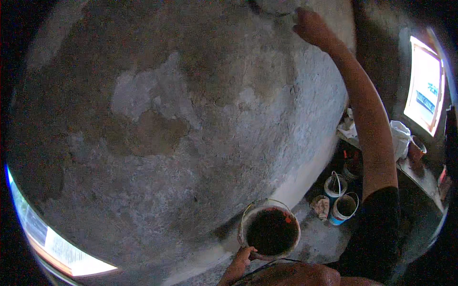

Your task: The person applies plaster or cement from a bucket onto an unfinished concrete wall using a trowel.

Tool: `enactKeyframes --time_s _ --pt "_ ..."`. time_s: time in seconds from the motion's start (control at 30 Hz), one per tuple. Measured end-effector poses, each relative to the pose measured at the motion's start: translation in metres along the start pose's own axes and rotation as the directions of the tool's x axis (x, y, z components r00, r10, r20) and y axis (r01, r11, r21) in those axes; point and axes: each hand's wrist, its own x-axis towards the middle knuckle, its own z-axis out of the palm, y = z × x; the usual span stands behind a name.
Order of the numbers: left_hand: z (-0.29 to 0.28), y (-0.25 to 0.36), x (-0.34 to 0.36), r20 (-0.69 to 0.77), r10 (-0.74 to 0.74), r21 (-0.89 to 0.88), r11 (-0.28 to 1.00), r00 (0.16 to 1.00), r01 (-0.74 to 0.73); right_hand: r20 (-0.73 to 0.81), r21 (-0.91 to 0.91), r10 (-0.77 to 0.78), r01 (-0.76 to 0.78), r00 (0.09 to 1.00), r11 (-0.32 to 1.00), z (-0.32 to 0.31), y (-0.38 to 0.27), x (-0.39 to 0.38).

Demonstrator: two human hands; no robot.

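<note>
My left hand (245, 255) is closed on the near-left rim of a pale bucket (243, 229) with a wire handle. Dark, wet-looking stuff fills much of the bucket, and orange-red specks show inside its far right side. High up against the rough grey wall (210, 119), my raised right hand (312, 29) is closed at the edge of a round grey pan-like tool (275, 6) with a dark rim. The top of the picture cuts that tool off, and how my fingers grip it is hard to make out.
Two small buckets with handles (335, 186) (345, 207) stand on the floor at the right, beside a crumpled brown bag (320, 208). Behind my right arm, a white sack (400, 137) and a reddish pot (416, 148) rest on a ledge. A bright window (423, 86) is at far right.
</note>
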Motion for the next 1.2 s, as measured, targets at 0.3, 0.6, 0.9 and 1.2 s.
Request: enactKeyframes --time_s 0.3,0.6,0.9,1.2 --pt "0.003 0.033 -0.014 -0.015 -0.235 0.228 0.946 0.972 0.232 0.133 -0.056 0.049 -0.042 0.99 0.998 -0.033 -0.036 0.002" --pt "0.021 0.01 -0.026 0.03 -0.222 -0.32 0.921 0.974 0.22 0.138 -0.092 -0.181 0.194 0.974 0.977 -0.017 -0.044 0.017" --pt "0.025 0.015 -0.019 -0.297 -0.326 0.049 0.933 0.897 0.355 0.378 0.032 0.205 -0.234 0.903 0.972 -0.096 -0.075 0.04" --pt "0.01 -0.011 -0.039 -0.02 -0.215 -0.405 0.895 0.976 0.189 0.362 0.029 0.083 -0.101 0.928 0.994 -0.059 -0.098 0.016"
